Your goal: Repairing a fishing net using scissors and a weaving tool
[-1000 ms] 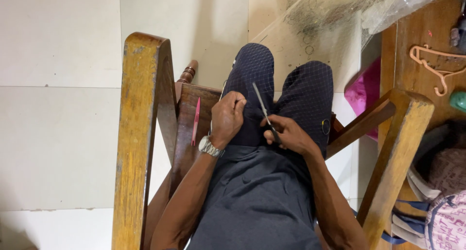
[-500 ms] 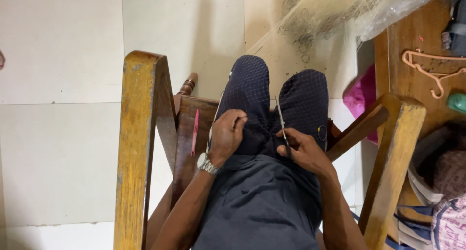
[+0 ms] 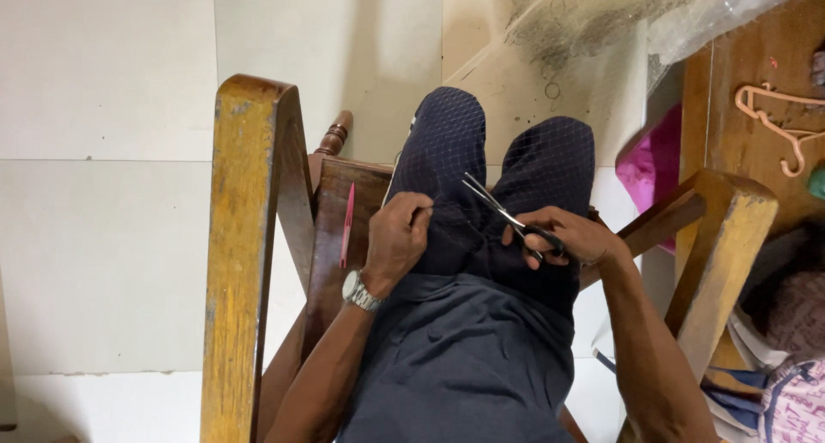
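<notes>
I sit in a wooden armchair (image 3: 249, 237) and look down at my lap. A fine, see-through net (image 3: 481, 151) lies draped over my dark trousers and runs up to the top right. My left hand (image 3: 397, 241), with a silver wristwatch, pinches the net over my left thigh. My right hand (image 3: 567, 237) grips a pair of scissors (image 3: 503, 215) by the handles. The blades are slightly apart and point up and left toward the net between my thighs.
A thin pink tool (image 3: 347, 224) lies on the chair seat left of my leg. A wooden table (image 3: 748, 108) at the right carries a pink clothes hanger (image 3: 778, 121). Pink cloth (image 3: 653, 164) and folded fabrics (image 3: 782, 374) sit at the right. Pale floor tiles (image 3: 103, 194) spread to the left.
My right hand has swung the scissors from pointing up to pointing up-left, blades now apart. My left hand has stayed on the net.
</notes>
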